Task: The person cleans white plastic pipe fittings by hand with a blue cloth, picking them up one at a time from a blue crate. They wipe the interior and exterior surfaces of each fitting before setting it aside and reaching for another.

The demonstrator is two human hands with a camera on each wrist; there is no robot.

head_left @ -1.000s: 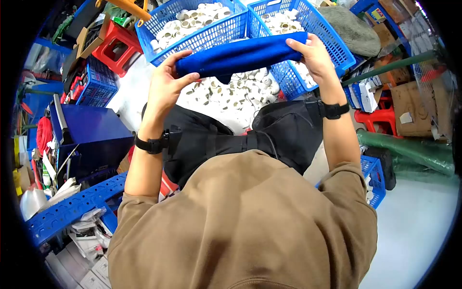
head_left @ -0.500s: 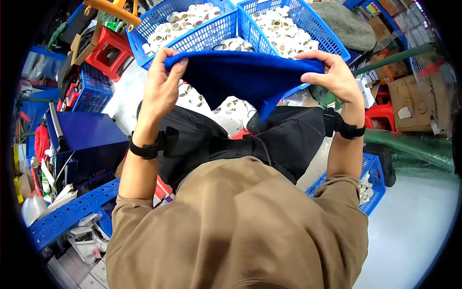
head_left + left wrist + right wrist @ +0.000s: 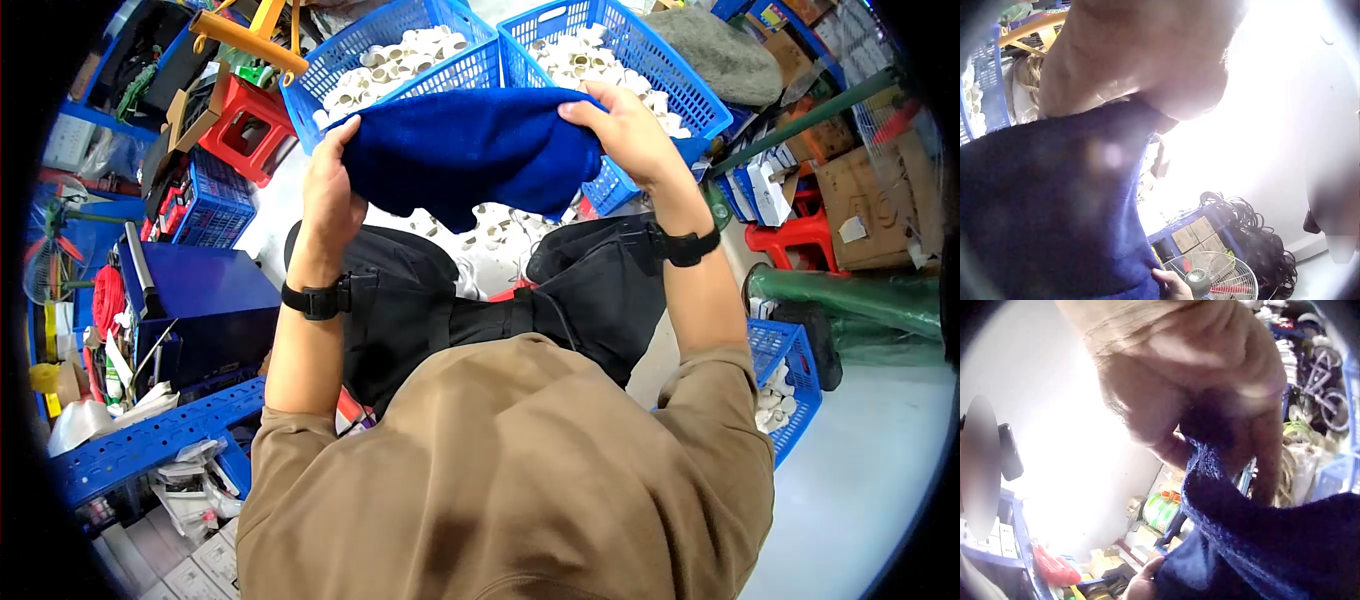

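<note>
A dark blue cloth (image 3: 460, 150) is stretched between both hands above the lap, its uneven lower edge hanging down. At its left end, my left hand (image 3: 333, 195) grips the edge, thumb uppermost. My right hand (image 3: 632, 138) pinches the upper right corner between thumb and fingers. In the left wrist view the fabric (image 3: 1047, 206) spreads below the hand, with the other hand's fingertips (image 3: 1174, 284) at its far edge. The right wrist view shows the cloth (image 3: 1254, 531) bunched under the palm, its folded edge running downward.
Two blue crates (image 3: 400, 95) (image 3: 690, 95) of white ring-shaped pieces stand ahead, with more pieces on the floor between the knees. A red stool (image 3: 243, 130) and a dark blue box (image 3: 205, 300) are to the left. Another crate (image 3: 800, 425) sits by the right elbow.
The cloth went from a narrow strip to a pointed hanging sheet, and now hangs broader with a ragged lower edge. The right hand first moved outward and down, then back inward and up.
</note>
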